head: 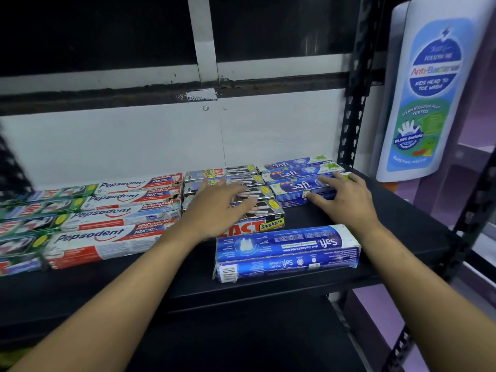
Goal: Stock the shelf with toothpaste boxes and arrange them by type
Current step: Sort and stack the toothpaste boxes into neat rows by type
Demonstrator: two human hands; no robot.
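Observation:
Rows of toothpaste boxes lie on a black shelf (pixel 402 216). From left: green boxes (pixel 32 208), red-and-white Pepsodent boxes (pixel 115 224), black-and-silver smokers' boxes (pixel 236 178), and blue Safi boxes (pixel 298 173) at the back right. A pack of blue Safi boxes (pixel 287 251) lies crosswise near the front, its print upside down. My left hand (pixel 220 208) lies flat with spread fingers on the smokers' boxes. My right hand (pixel 341 197) rests with straight fingers on the nearest back Safi box, thumb against its front face.
A black perforated shelf post (pixel 354 108) stands at the right. Beyond it hangs a large white-and-blue wash bottle (pixel 429 98). A white wall backs the shelf. Bare shelf surface lies to the right of the crosswise pack and along the front edge.

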